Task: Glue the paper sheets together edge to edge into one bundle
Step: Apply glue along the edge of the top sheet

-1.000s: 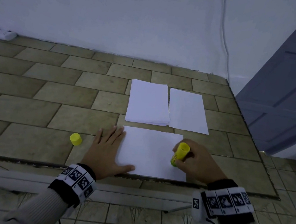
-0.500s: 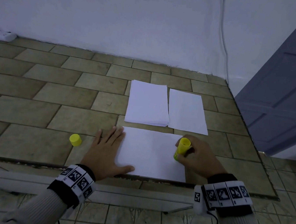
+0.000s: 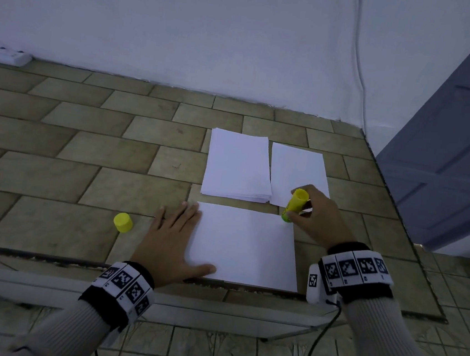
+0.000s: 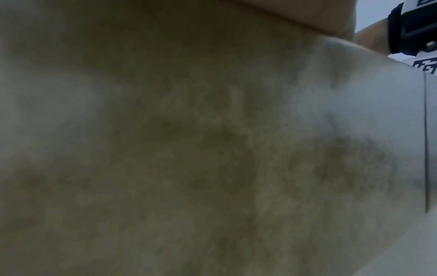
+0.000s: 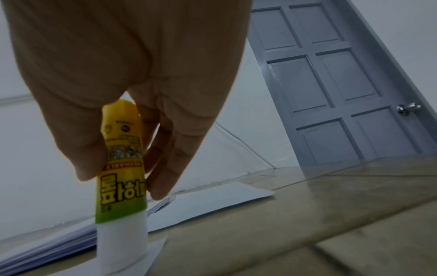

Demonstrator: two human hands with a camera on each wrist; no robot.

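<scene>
Head view shows the single white paper sheet [image 3: 245, 245] lying nearest the tiled table's front edge, the yellow-and-green glue stick [image 3: 294, 206] touching its far right corner. Fingers of the right hand [image 3: 318, 215] pinch that stick; the left hand [image 3: 170, 242] lies spread flat on the sheet's left edge. By my judgement gluing has barely begun: the thick white paper stack [image 3: 238, 166] and another loose white sheet [image 3: 298, 170] wait beyond, unjoined. A small yellow cap [image 3: 122, 222] stands left.

1. Blurred, mottled tan tabletop [image 4: 189, 168] fills nearly the whole view.
2. Top right corner: other wrist's black strap [image 4: 411, 28] with patterned marker band [image 4: 425, 68].
3. A thin dark line runs down near the right edge.
</scene>
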